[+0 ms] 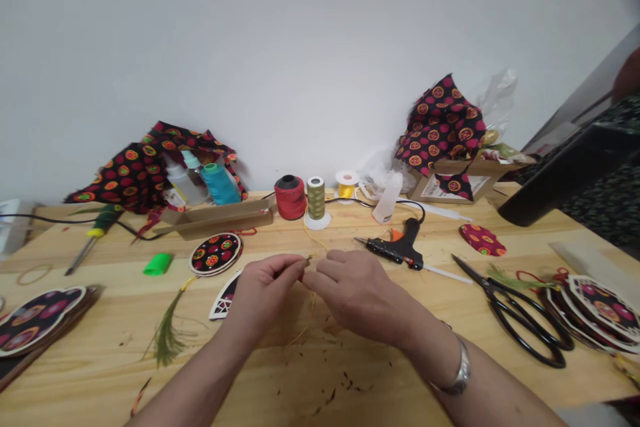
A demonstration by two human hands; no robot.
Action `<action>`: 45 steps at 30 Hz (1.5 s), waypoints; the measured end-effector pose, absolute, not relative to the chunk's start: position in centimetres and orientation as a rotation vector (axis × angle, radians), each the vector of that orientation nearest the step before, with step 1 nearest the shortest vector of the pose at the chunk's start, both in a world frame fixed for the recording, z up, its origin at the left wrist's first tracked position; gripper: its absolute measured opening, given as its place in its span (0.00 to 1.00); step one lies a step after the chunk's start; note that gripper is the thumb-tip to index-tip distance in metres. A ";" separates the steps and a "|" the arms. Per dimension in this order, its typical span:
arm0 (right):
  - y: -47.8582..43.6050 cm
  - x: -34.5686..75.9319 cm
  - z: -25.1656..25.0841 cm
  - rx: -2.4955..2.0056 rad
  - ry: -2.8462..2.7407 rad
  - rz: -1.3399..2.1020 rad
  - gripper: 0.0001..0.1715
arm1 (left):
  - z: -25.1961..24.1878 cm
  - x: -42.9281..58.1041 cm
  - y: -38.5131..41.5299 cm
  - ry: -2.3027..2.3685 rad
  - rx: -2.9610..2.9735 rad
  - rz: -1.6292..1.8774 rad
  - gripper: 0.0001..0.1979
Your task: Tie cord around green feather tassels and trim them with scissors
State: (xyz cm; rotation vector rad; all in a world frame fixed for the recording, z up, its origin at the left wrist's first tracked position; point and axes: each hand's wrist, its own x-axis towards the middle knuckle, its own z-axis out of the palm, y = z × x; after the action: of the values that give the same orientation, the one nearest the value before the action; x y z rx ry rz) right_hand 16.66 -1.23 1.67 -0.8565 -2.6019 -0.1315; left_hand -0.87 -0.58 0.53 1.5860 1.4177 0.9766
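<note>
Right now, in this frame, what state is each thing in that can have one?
Left hand: pinching a yellow-green strand
Right hand: fingers curled closed, grip hidden
Scissors: lying flat, blades together
Glue gun: on its side, white stick at its rear
Red spool: upright
Green spool: upright
Yellow spool: upright
Teal spool: tilted
Screwdriver: lying down
Round ornament: flat, tassel spread
Ornaments at right: stacked
</note>
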 end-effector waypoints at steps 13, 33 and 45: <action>0.5 17.6 1.9 -1.058 -2.213 0.431 0.10 | 0.9 -0.6 -1.3 1.002 1.694 0.854 0.08; -1.1 16.5 2.8 -1.123 -2.486 0.257 0.10 | 0.8 -1.0 -0.8 1.458 1.390 1.138 0.12; -1.5 16.7 2.7 -0.928 -2.467 0.237 0.10 | 0.6 -0.9 -0.9 1.499 1.437 1.168 0.09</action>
State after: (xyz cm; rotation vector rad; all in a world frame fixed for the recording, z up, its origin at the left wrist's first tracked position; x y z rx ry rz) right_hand 16.68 -1.51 2.74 -0.9278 -2.4669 0.2373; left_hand -0.87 -0.93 0.63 1.4373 1.4986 1.1679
